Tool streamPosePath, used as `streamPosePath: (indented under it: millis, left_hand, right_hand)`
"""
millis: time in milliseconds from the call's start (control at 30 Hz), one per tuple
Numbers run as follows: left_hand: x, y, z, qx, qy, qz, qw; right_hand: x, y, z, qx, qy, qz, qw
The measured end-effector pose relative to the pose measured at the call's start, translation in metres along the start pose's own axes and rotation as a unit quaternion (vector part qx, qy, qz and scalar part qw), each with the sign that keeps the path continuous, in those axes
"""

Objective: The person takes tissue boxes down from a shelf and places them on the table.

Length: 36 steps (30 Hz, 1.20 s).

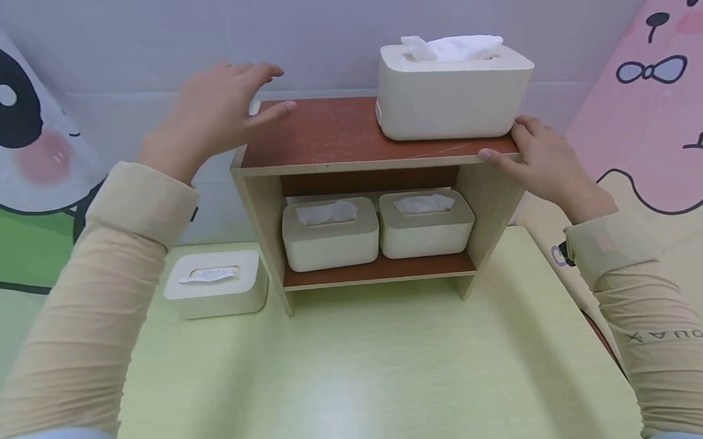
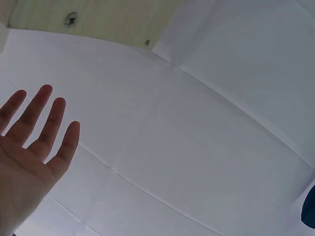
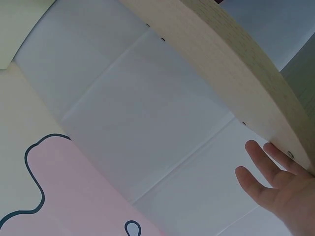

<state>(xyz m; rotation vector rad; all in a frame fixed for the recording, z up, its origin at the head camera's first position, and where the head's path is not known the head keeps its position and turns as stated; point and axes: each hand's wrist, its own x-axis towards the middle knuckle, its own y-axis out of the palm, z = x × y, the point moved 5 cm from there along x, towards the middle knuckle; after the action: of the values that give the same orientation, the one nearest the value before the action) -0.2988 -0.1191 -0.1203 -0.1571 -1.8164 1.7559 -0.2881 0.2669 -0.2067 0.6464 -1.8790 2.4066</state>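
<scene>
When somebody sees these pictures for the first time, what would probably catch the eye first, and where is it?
Probably the large tissue box on the right part of the small shelf unit's top, near the right grip. Next may come the two similar boxes side by side in the compartment below. The pink cartoon figure at the far right also stands out.

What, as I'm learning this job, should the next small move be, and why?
I'd probably lower the left hand onto the left end of the shelf: it hangs open and empty near there, while the right hand is at the opposite front corner, so both ends could then be steadied.
</scene>
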Motion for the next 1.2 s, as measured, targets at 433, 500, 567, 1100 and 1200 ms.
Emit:
streamPosePath:
  millis: [433, 500, 567, 1100, 1200]
  left_hand:
    - [0.032, -0.003, -0.047, -0.019, 0.034, -0.009, 0.9992]
    - [0.036, -0.002, -0.051, -0.028, 0.035, -0.007, 0.999]
    - [0.04, -0.003, -0.055, -0.033, 0.031, -0.005, 0.999]
    - [0.081, -0.001, -0.088, -0.038, 0.031, 0.042, 0.9979]
    - [0.087, 0.0, -0.095, -0.033, 0.034, 0.051, 0.9976]
  right_hand:
    - [0.001, 0.001, -0.001, -0.003, 0.0, -0.003, 1.0]
    - [0.001, 0.001, -0.001, -0.002, -0.001, -0.004, 1.0]
    - [0.001, 0.001, -0.001, -0.001, -0.004, -0.006, 1.0]
    - [0.0, 0.001, -0.002, 0.0, 0.001, -0.006, 1.0]
    - [0.001, 0.002, -0.002, -0.003, 0.0, -0.006, 1.0]
